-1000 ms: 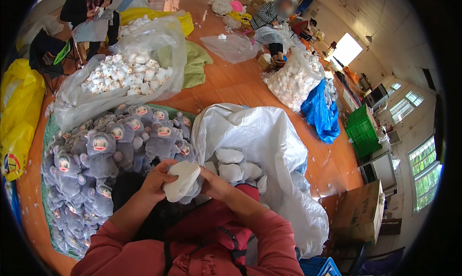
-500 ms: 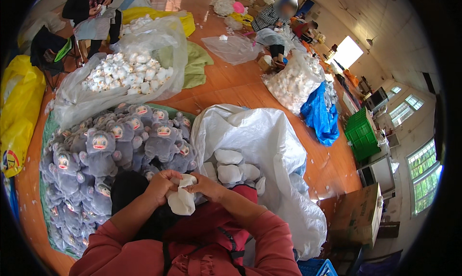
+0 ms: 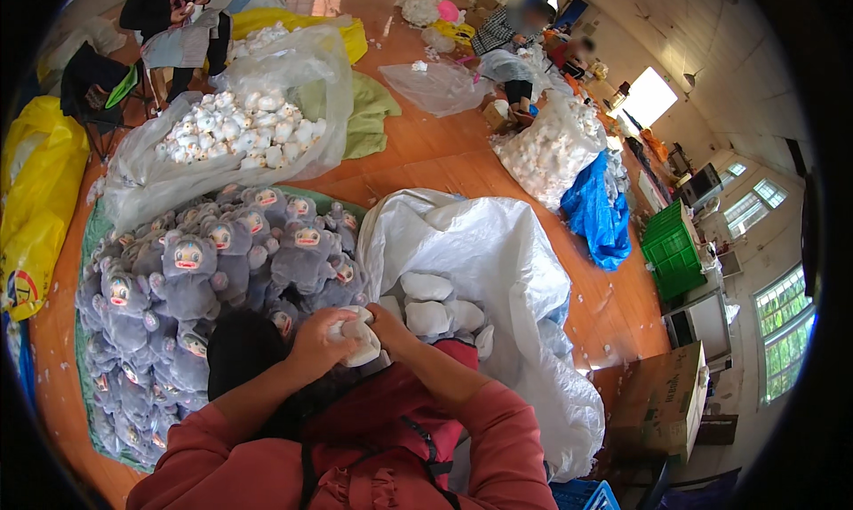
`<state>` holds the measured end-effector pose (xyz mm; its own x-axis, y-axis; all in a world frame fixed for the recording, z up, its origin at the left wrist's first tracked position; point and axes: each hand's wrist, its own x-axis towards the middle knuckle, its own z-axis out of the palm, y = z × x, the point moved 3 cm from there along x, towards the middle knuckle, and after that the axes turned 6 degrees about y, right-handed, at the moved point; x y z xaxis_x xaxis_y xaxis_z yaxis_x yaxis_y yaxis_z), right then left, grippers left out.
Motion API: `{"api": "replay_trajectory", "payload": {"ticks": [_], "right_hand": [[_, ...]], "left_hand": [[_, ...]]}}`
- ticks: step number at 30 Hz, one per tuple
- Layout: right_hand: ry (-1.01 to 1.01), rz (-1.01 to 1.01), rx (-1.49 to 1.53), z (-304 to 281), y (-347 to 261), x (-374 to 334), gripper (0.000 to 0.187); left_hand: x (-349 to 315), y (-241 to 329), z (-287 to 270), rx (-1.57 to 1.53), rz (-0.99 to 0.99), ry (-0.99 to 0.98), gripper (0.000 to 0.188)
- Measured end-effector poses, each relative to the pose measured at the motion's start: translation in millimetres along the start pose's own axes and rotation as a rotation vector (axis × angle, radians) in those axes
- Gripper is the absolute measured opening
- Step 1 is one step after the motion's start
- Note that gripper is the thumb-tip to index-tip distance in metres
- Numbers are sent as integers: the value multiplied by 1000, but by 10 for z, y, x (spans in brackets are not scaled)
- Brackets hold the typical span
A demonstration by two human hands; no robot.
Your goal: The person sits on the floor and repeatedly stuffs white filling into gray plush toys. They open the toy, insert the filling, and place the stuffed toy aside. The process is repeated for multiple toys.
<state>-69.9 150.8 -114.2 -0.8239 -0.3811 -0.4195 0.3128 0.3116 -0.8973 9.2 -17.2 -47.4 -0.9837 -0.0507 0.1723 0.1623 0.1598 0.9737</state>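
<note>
Both angled inward, left hand (image 3: 320, 339) and right hand (image 3: 391, 329) clamp white piece (image 3: 361, 343); free end toward wearer (image 3: 258, 474), long axis unclear.

Head-worn fisheye looks down, forward; left hand (image 3: 320, 339), right hand (image 3: 391, 330) close below.

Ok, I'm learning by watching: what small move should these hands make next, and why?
Perhaps bring the right hand further around the white piece: the left hand grips its left side, while the right shows just at its upper right edge.
</note>
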Motion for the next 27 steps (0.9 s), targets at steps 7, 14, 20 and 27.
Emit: {"api": "replay_trajectory", "payload": {"ticks": [7,14,20,27], "right_hand": [[19,107,236,9,-26,-45,31],[106,224,204,-12,-227,-89,25],[382,-216,-345,-95,-343,-149,29],[486,-425,-432,-70,-404,-201,32]], "left_hand": [[-32,338,172,468,363,-81,78],[-95,383,320,654,422,-93,77],[-9,327,311,614,331,39,83],[47,148,202,516,242,191,91]]}}
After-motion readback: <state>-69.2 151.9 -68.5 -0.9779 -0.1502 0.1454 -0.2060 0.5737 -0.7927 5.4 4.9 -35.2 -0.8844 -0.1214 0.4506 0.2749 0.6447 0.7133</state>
